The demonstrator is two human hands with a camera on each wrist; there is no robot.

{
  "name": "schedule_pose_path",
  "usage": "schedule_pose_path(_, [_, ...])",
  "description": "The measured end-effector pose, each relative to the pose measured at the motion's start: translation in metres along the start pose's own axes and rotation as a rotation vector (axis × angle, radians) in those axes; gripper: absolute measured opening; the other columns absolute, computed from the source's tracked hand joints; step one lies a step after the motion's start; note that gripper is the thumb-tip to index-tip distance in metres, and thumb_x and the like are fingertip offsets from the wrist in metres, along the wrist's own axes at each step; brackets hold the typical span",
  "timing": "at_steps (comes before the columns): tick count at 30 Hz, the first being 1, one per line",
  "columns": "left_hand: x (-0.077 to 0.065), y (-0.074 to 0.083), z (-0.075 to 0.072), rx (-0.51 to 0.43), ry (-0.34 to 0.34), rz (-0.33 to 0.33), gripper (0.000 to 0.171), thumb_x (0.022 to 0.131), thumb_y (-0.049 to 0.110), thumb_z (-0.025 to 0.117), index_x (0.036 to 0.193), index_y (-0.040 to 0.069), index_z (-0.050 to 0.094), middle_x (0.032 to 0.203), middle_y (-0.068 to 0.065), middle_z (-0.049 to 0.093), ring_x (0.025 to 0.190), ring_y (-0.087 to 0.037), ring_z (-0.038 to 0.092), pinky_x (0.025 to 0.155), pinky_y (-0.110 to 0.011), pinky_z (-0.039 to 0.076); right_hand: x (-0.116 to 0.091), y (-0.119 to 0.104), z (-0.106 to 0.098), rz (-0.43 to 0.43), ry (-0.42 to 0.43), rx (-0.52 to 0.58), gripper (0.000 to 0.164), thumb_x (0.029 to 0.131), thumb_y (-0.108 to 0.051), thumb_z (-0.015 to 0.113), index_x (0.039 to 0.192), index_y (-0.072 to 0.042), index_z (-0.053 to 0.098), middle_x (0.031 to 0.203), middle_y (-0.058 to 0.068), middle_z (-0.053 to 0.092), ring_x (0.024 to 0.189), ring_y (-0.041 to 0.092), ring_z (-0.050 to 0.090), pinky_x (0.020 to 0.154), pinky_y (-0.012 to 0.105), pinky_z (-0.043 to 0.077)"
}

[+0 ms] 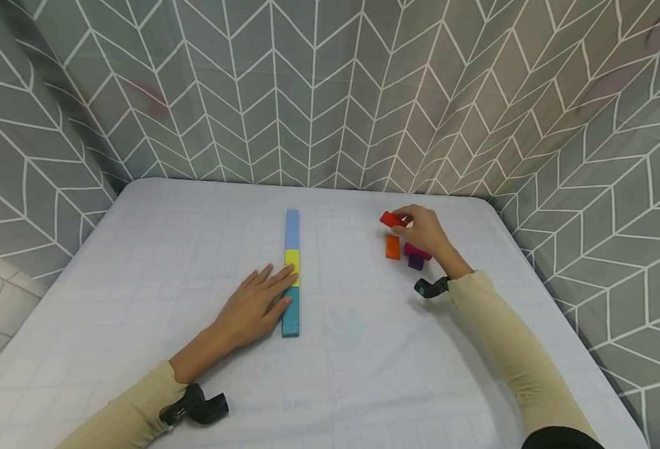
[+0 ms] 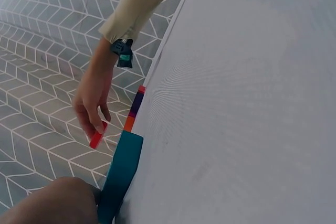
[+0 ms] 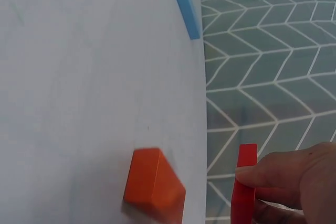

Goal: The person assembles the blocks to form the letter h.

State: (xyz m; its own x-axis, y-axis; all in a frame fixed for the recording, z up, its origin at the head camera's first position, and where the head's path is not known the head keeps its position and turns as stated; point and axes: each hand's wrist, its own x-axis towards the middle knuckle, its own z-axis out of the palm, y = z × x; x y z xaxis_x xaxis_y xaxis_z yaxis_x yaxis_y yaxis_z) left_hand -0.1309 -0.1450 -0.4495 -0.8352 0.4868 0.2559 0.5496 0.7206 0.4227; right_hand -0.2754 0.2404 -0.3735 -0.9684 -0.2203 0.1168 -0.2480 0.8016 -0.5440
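A light blue block (image 1: 292, 228), a yellow block (image 1: 291, 256) and a teal block (image 1: 290, 318) lie end to end in one straight row. My left hand (image 1: 255, 304) rests at the row's left side with fingers extended, its fingertips on the yellow block and its thumb at the teal one. To the right, my right hand (image 1: 421, 228) pinches a red block (image 1: 389, 219) between thumb and fingers. In the right wrist view that red block (image 3: 243, 195) is held above the tabletop, near an orange block (image 3: 152, 184).
Below my right hand, a magenta block (image 1: 417, 251) and a dark purple block (image 1: 416, 262) sit close together, right of the orange one. A white cloth covers the table (image 1: 195, 224). Grey patterned curtains (image 1: 330, 93) hang behind its far edge and along the sides.
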Motion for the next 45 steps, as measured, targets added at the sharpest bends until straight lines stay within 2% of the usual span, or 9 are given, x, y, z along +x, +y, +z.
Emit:
schedule_pose_path(9, [-0.001, 0.002, -0.001, 0.005, -0.009, -0.011, 0.052, 0.109, 0.033, 0.056, 0.156, 0.012, 0.050, 0.164, -0.004, 0.038, 0.151, -0.041, 0.029, 0.120, -0.063, 0.019, -0.005, -0.020, 0.005, -0.067, 0.007, 0.015, 0.038, 0.095, -0.008, 0.075, 0.131, 0.005, 0.068, 0.122, 0.021, 0.068, 0.107, 0.036, 0.061, 0.088, 0.049, 0.054])
schedule_pose_path(16, [-0.001, 0.004, -0.001, 0.004, -0.008, -0.007, 0.052, 0.109, 0.032, 0.056, 0.156, 0.010, 0.050, 0.163, -0.005, 0.040, 0.150, -0.042, 0.030, 0.120, -0.063, 0.020, -0.007, -0.028, 0.008, -0.072, -0.016, 0.029, 0.038, 0.096, -0.008, 0.074, 0.132, 0.003, 0.068, 0.123, 0.019, 0.067, 0.108, 0.034, 0.060, 0.090, 0.048, 0.056])
schedule_pose_path(29, [0.000, 0.004, -0.003, 0.012, -0.015, -0.008, 0.052, 0.109, 0.032, 0.056, 0.156, 0.010, 0.050, 0.164, -0.005, 0.039, 0.151, -0.042, 0.029, 0.120, -0.063, 0.020, -0.011, -0.048, 0.016, -0.135, -0.036, 0.051, 0.038, 0.094, -0.006, 0.077, 0.130, 0.001, 0.071, 0.121, 0.017, 0.068, 0.107, 0.033, 0.060, 0.088, 0.046, 0.056])
schedule_pose_path(38, [0.000, 0.004, -0.004, 0.013, -0.008, -0.002, 0.051, 0.109, 0.031, 0.056, 0.155, 0.009, 0.051, 0.163, -0.006, 0.040, 0.150, -0.043, 0.030, 0.119, -0.064, 0.021, -0.009, -0.058, 0.024, -0.222, -0.050, 0.051, 0.036, 0.092, -0.004, 0.077, 0.128, 0.002, 0.072, 0.117, 0.015, 0.070, 0.104, 0.031, 0.062, 0.086, 0.044, 0.056])
schedule_pose_path(45, [-0.001, 0.004, -0.003, 0.009, -0.002, -0.001, 0.051, 0.109, 0.032, 0.056, 0.155, 0.010, 0.052, 0.163, -0.005, 0.040, 0.150, -0.042, 0.031, 0.119, -0.063, 0.021, -0.004, -0.066, 0.033, -0.308, -0.049, 0.047, 0.034, 0.090, 0.000, 0.077, 0.123, 0.004, 0.074, 0.111, 0.015, 0.071, 0.099, 0.031, 0.064, 0.086, 0.049, 0.057])
